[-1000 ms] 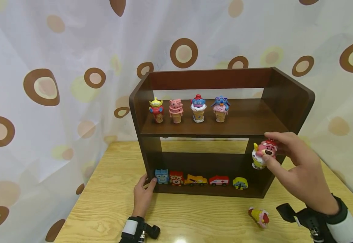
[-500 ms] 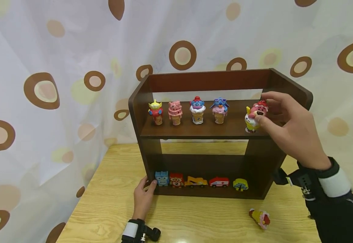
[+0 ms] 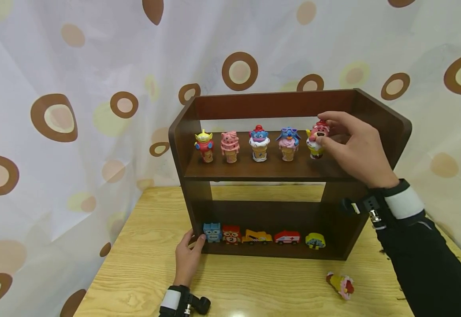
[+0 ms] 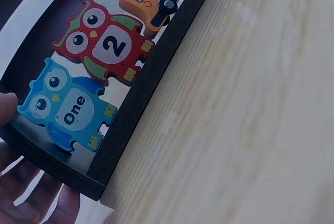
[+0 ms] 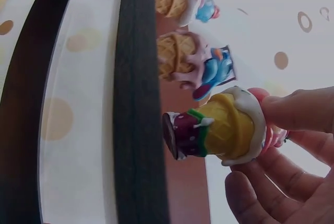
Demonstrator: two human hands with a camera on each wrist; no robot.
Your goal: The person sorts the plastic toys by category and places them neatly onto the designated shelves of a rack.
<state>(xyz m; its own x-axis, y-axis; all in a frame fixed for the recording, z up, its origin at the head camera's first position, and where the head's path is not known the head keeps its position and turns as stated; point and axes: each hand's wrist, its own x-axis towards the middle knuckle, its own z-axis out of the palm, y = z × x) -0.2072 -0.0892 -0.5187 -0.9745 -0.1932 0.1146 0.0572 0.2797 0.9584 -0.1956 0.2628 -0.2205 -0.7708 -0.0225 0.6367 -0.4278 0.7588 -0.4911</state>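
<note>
My right hand pinches a pink bear figure with a yellow and white body, holding it just over the upper shelf of a dark wooden rack, right of a blue figure on a cone. More cone figures stand in a row to its left. My left hand rests against the rack's lower left corner, its fingertips beside a blue owl piece marked "One".
On the lower shelf stand a red owl "2", a yellow truck, an ambulance and a yellow-green piece. A cone figure lies on the wooden table. A spotted curtain hangs behind.
My right hand has lifted the pink bear figure from beside the rack up to the upper shelf and moved it left toward the row. The left hand has stayed put.
</note>
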